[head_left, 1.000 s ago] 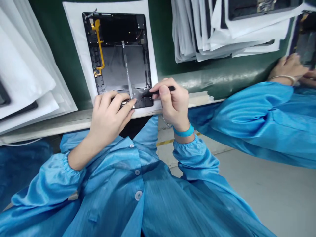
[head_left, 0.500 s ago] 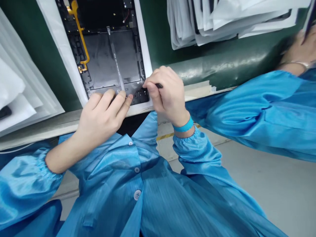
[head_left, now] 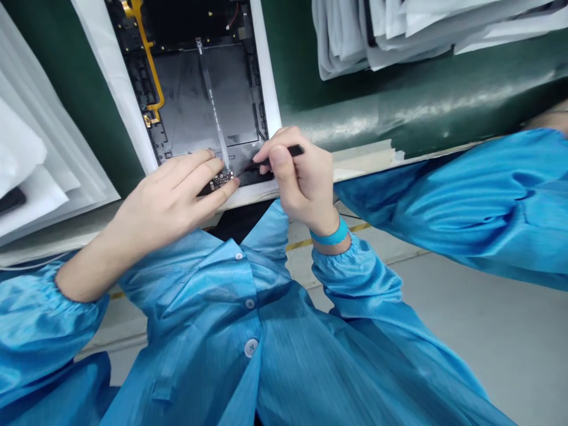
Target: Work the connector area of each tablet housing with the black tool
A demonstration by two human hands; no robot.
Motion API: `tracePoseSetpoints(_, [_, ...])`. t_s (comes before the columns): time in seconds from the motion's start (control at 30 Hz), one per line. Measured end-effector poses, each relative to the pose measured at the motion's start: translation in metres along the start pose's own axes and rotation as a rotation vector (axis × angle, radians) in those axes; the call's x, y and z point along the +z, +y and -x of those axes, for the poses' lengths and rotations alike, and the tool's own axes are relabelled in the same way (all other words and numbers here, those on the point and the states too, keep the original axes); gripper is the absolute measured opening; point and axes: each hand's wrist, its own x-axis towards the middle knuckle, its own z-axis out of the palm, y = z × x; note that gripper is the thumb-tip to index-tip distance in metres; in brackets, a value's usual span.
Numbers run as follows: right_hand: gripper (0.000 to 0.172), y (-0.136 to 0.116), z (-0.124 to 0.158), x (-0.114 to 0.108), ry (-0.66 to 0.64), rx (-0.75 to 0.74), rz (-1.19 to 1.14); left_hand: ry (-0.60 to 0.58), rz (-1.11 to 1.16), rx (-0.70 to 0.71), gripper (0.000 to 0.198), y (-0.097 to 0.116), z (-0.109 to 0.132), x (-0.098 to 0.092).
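An opened tablet [head_left: 177, 127] lies on the bench, its dark inside facing up, with an orange flex cable [head_left: 153, 65] along the left and a pale ribbon cable [head_left: 213, 106] down the middle. At its near edge my left hand [head_left: 177, 183] has its fingers around a small circuit board [head_left: 220, 179], which they partly cover. The ribbon's lower end meets this board. My right hand [head_left: 304, 177] grips thin black tweezers [head_left: 293, 151] between thumb and fingers. The tweezers' tip points left, close to the board and my left fingertips; whether it touches is too small to tell.
White foam sleeves holding dark panels lie at the left [head_left: 57, 142] and upper right [head_left: 412, 23] of the green mat [head_left: 355, 100]. Pale tape [head_left: 368, 158] runs along the bench edge. A co-worker's blue sleeve [head_left: 470, 207] reaches in from the right.
My right hand has swung the tweezers' tip left toward the board. My left hand has turned flatter, and the small board now shows between its fingers. The co-worker's hand has mostly left view.
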Motion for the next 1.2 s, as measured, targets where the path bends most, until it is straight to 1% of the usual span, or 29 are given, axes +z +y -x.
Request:
tracePoseSetpoints(0.13, [0.056,0.0,-0.002,0.003,-0.026,0.005,-0.034,-0.054,0.002,-0.02,0.043,-0.001,-0.001,-0.005])
tracePoseSetpoints(0.23, [0.056,0.002,-0.001,0.002,-0.044,0.001,-0.024,-0.065,-0.019,-0.029,0.042,0.0,-0.003,-0.007])
tracePoseSetpoints(0.5, [0.057,0.003,0.0,0.002,-0.075,0.02,-0.013,-0.113,-0.01,0.033,0.044,-0.004,-0.008,-0.007])
tracePoseSetpoints(0.7, [0.058,0.005,-0.001,0.002,-0.088,0.047,-0.003,-0.086,-0.036,0.072,0.045,-0.006,-0.013,-0.006])
tracePoseSetpoints(0.9, [0.047,0.005,-0.001,0.002,-0.107,-0.047,0.039,-0.032,-0.112,0.123,0.043,-0.015,-0.011,-0.004])
tracePoseSetpoints(0.97, [0.049,0.006,-0.001,0.002,-0.119,-0.034,0.044,-0.011,-0.143,0.142,0.041,-0.018,-0.01,-0.003])
tracePoseSetpoints(1.07, [0.051,0.007,-0.001,0.004,-0.1,-0.04,0.036,0.015,-0.197,0.169,0.04,-0.02,-0.007,-0.002])
tracePoseSetpoints(1.2, [0.057,0.008,-0.001,0.004,-0.085,-0.021,0.028,0.008,-0.204,0.144,0.037,-0.017,-0.007,-0.002])
